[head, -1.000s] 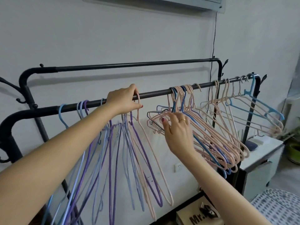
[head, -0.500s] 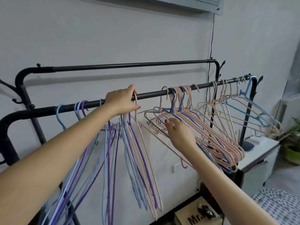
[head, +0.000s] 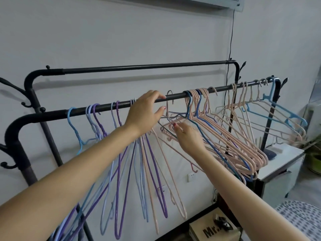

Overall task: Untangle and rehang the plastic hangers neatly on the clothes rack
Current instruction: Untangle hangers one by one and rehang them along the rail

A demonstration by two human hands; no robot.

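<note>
A black clothes rack has a front rail [head: 55, 113] and a higher back rail [head: 139, 67]. Purple, blue and pink hangers [head: 119, 171] dangle from the front rail at the left. A tangled bunch of pink and blue hangers [head: 239, 148] slants down from the rail's middle. Beige and light-blue hangers [head: 278, 117] hang at the right end. My left hand [head: 145, 113] rests at the rail with fingers spread, just left of a grey hanger hook [head: 169, 94]. My right hand [head: 189, 139] pinches a pink hanger at the left edge of the tangle.
Coat hooks [head: 10, 87] stick out at the rack's left post. A white cabinet [head: 284, 160] stands at the right, with a potted plant [head: 315, 153] beyond it. A cardboard box [head: 208, 230] sits below. A dotted fabric [head: 302, 218] lies at the lower right. A cable [head: 231, 40] runs down the wall.
My left hand let go of the pink hanger hook and shifted right along the rail, fingers opening. My right hand sank lower into the tangle, keeping its pinch on a pink hanger.
</note>
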